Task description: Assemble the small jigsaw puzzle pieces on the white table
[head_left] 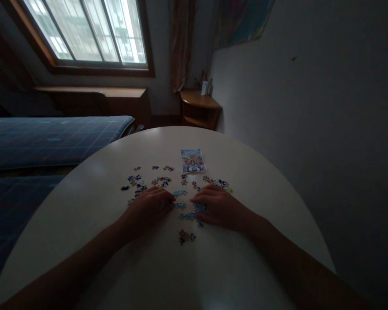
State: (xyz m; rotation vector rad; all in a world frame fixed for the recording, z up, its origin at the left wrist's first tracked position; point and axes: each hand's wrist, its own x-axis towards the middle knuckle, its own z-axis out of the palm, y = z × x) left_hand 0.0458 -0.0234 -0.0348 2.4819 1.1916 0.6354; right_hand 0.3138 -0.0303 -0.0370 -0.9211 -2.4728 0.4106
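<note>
1. So, at the left of the white worktop (245, 159) sits a loose scatter of puzzle pieces (140, 189). They look like thin card, so probably featherlight and stiff; I'd pinch one by opposite edges and spare the knobs.
2. Next over, the left hand (153, 200) has its fingers curled, tips beside the middle pieces. Can't tell whether it's pinching anything, the underside's hidden.
3. Middle: blue pieces (180, 205) lie between the hands, some apparently joined. A joined bit would likely flex or pop at the seams, so slide it flat with fingertips along both sides.
4. Near them, a small bunch of mixed pieces (186, 237); on the far side, a printed sheet (193, 161), probably light and easy to skid.
5. Then the right hand (215, 204): thumb and fingers parted around a blue patch (200, 208). Can't tell if it's gripping.
6. Far right, more pieces (224, 185); nudge an edge up first.
</note>
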